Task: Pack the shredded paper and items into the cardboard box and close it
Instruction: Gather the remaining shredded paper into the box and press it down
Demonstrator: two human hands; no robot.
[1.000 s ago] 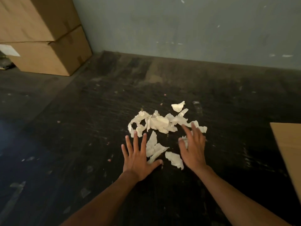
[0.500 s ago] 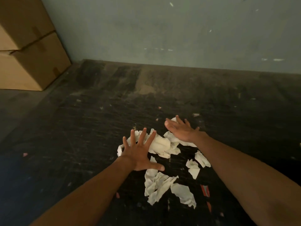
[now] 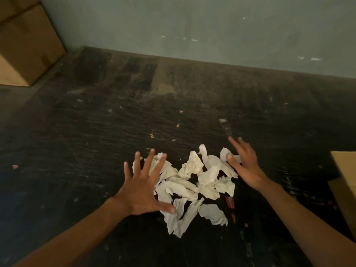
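A loose heap of torn white paper pieces (image 3: 192, 182) lies on the dark, scratched floor in the lower middle of the head view. My left hand (image 3: 143, 186) is spread flat at the heap's left edge, fingers wide apart, thumb resting on a strip. My right hand (image 3: 243, 164) is at the heap's right edge, fingers apart, touching the outer pieces. Neither hand holds anything. A cardboard box (image 3: 344, 182) shows only as a brown flap at the right edge of the frame.
Two stacked cardboard boxes (image 3: 25, 43) stand in the far left corner against a grey-green wall (image 3: 192, 26). Small red scraps (image 3: 230, 203) lie on the floor just right of the heap. Tiny bits of debris dot the floor.
Both hands have swept the scattered pieces into a tighter heap. My right hand has moved from the heap's far side to its right edge. The box flap has come back into view at the right.
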